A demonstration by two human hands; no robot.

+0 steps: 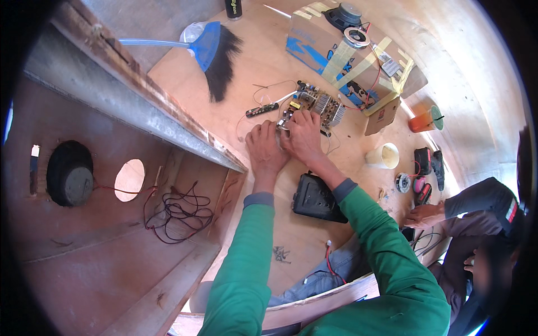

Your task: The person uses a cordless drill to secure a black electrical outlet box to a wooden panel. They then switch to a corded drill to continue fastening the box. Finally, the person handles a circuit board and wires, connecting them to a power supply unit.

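Your left hand [265,144] and right hand [302,136] both rest curled on the near edge of the circuit board [314,105], just beyond your fingers; keep them pinning it flat, clear of the heat sinks.

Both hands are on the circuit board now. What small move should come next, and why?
Probably lift the right hand a little off the circuit board while the left hand steadies its near edge. Both hands cover that edge, so the parts under the fingers are hidden from view.
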